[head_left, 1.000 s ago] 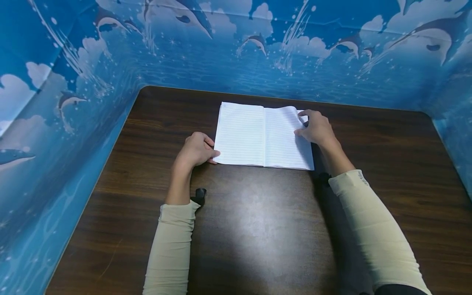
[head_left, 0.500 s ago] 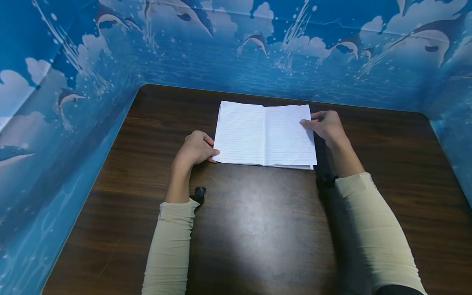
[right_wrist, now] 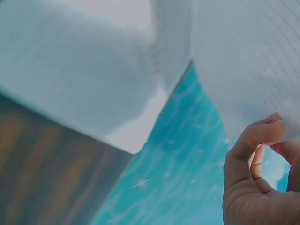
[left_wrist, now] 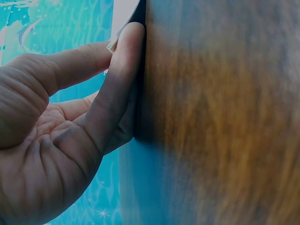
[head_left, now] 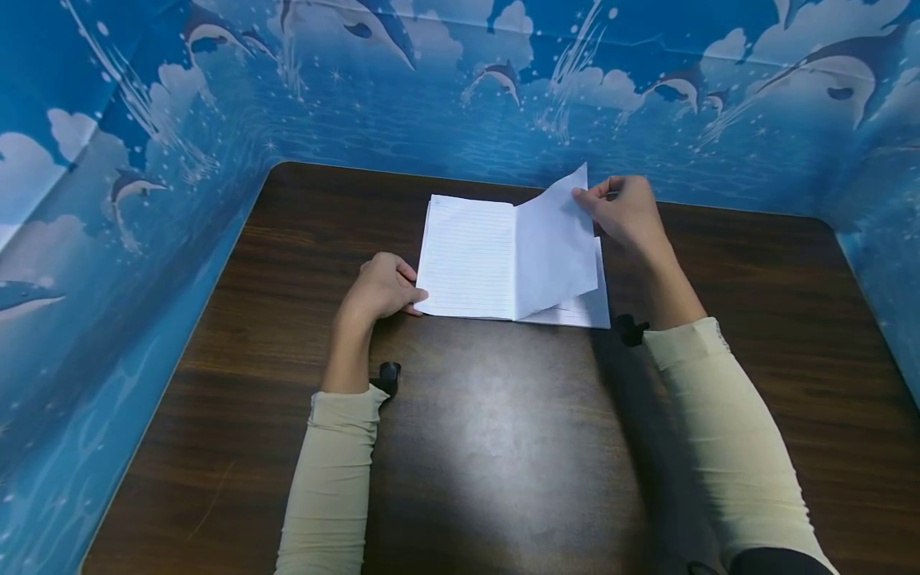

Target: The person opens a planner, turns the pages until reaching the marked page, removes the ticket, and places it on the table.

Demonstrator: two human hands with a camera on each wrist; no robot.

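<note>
An open notebook (head_left: pixel 465 259) with lined white pages lies near the table's far edge. My left hand (head_left: pixel 382 289) pinches its near left corner, thumb on top of the page and fingers beneath, as the left wrist view also shows around the corner. On the other side, my right hand (head_left: pixel 627 212) pinches the upper outer corner of a single page (head_left: pixel 557 239) between thumb and fingers. That page is raised and curves up from the spine. Below it part of the right-hand pages (head_left: pixel 585 310) shows. In the right wrist view the pinched page (right_wrist: pixel 253 56) stands apart from the pages underneath.
The dark wood table (head_left: pixel 496 447) spreads around the notebook. A blue curtain (head_left: pixel 431 112) printed with dolphins hangs along its back and sides. Black straps with small mounts (head_left: pixel 390 377) sit at both wrists.
My right hand has shifted from the notebook's right edge, taken hold of a page corner and lifted it up and away from the pages beneath. The left hand stays at its corner.
</note>
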